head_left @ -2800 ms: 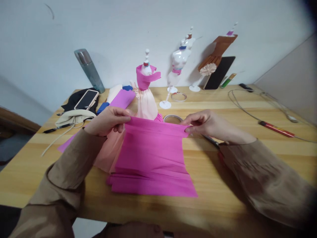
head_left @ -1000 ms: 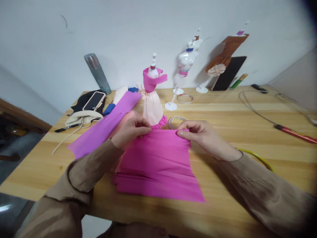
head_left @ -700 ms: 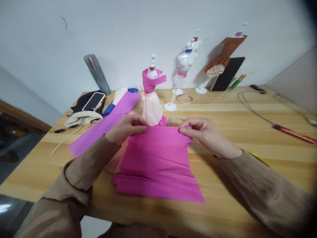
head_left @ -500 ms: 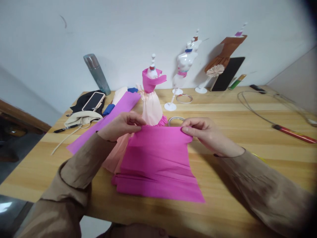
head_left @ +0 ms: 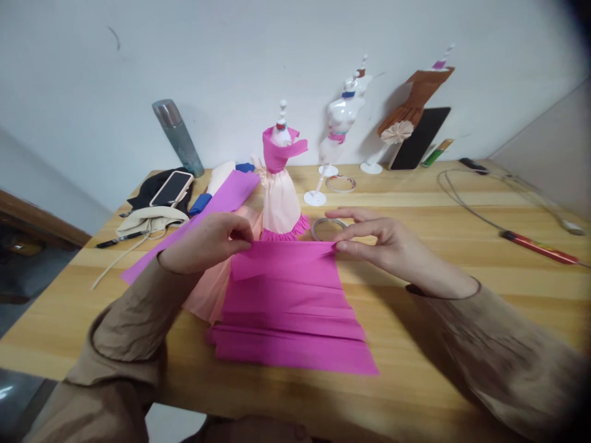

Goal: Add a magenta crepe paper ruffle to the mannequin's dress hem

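A sheet of magenta crepe paper (head_left: pixel 290 301) hangs by its far edge between my two hands, its creased lower part reaching down toward the table front. My left hand (head_left: pixel 210 241) pinches the upper left corner. At the upper right corner my right hand (head_left: pixel 388 246) grips the edge between thumb and index finger, the other fingers stretched out. Just beyond the sheet stands a small mannequin (head_left: pixel 282 184) in a magenta top and a pale peach skirt with a magenta ruffle. A roll of tape (head_left: pixel 315 231) lies near my right fingertips. Peach paper (head_left: pixel 207 292) shows under my left wrist.
Bare white mannequins (head_left: pixel 341 117) and one in a brown dress (head_left: pixel 418 92) stand at the back. On the left are a spray bottle (head_left: pixel 178 135), a phone (head_left: pixel 172 189) and purple paper (head_left: pixel 235 191). A red-handled tool with a cable (head_left: pixel 540 246) lies at right.
My left hand has shifted slightly left along the sheet's edge. My right hand has moved a little left at its corner, with its upper fingers now extended.
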`<state>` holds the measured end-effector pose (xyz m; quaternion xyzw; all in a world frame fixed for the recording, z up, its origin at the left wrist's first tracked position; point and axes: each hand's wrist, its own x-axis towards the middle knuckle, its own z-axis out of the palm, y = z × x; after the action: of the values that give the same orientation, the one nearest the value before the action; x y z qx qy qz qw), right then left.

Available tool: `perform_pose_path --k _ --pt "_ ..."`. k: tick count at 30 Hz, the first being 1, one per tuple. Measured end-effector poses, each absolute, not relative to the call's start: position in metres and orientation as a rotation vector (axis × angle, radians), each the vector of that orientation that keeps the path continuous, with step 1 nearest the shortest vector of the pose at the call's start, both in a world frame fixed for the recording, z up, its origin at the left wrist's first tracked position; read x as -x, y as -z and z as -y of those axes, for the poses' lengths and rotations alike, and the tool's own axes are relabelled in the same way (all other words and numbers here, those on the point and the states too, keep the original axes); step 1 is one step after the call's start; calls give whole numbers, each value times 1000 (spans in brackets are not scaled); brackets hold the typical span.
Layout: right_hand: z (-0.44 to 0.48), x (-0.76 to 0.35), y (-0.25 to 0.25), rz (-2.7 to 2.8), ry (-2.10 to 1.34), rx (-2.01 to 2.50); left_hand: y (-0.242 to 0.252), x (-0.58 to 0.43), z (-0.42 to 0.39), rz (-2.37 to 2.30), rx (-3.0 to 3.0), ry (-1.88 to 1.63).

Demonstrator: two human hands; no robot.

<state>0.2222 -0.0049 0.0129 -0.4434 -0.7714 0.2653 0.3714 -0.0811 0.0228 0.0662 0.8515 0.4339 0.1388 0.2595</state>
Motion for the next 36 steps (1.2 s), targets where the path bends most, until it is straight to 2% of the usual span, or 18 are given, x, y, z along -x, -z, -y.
perform_pose_path --k 5,7,10,14,21,26,28,33,36 --pt "8 -223 -13 2166 36 1240 -73 84 -24 -1166 -2312 -305" --pt "11 -223 -16 2214 171 1260 -78 83 -22 -1087 -2318 -300" --pt "15 -221 -18 2270 189 1266 -85 82 -19 -957 -2316 -329" --pt "19 -216 -20 2214 85 1300 -91 80 -15 -862 -2216 -444" --pt "14 -217 -17 2024 -481 1389 -75 79 -22 -865 -1625 -663" --pt "23 -207 -23 1920 -221 1301 -61 75 -27 -885 -1457 -657" --pt "32 -197 -29 1882 -218 1243 -61 72 -24 -880 -1488 -636" --pt "47 -169 -35 1915 -752 1244 -66 65 -13 -839 -1568 -555" --pt "45 -162 -30 1901 -868 1248 -68 64 -11 -827 -1588 -525"
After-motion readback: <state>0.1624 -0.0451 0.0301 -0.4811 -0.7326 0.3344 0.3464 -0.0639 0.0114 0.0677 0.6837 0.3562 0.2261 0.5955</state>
